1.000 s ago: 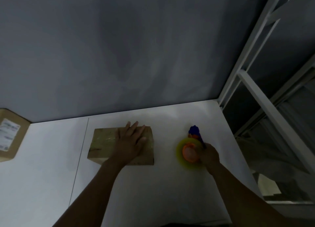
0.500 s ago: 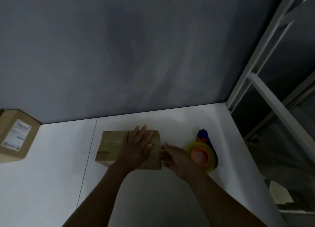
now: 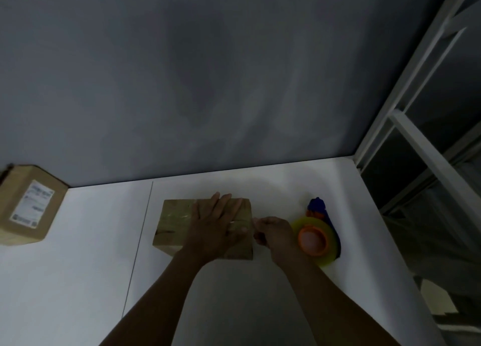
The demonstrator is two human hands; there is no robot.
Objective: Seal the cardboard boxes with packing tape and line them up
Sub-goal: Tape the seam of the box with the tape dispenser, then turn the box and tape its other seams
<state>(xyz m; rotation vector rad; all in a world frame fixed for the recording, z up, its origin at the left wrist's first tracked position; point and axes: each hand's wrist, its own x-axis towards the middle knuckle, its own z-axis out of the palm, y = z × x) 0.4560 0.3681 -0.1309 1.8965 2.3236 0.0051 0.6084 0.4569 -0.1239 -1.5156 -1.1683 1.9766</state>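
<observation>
Change: my right hand (image 3: pixel 273 232) has let go of the tape dispenser (image 3: pixel 316 237), which now lies on the bench (image 3: pixel 78 267) just beside it. The hand has come to the right edge of the cardboard box (image 3: pixel 174 226) mid-bench. Its fingers are curled; whether they pinch tape I cannot tell. My left hand (image 3: pixel 216 223) lies flat on the box top, fingers straight. Judgement: taping is done here and the strip end is being rubbed down. The second box (image 3: pixel 28 205) sits far left.

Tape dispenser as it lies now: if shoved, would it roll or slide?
Probably slide: the tape dispenser lies on its side, orange hub up, so the roll sits flat on the white table. The smooth tabletop likely offers little friction. Its blue handle juts out one end, so a push may spin it.
</observation>
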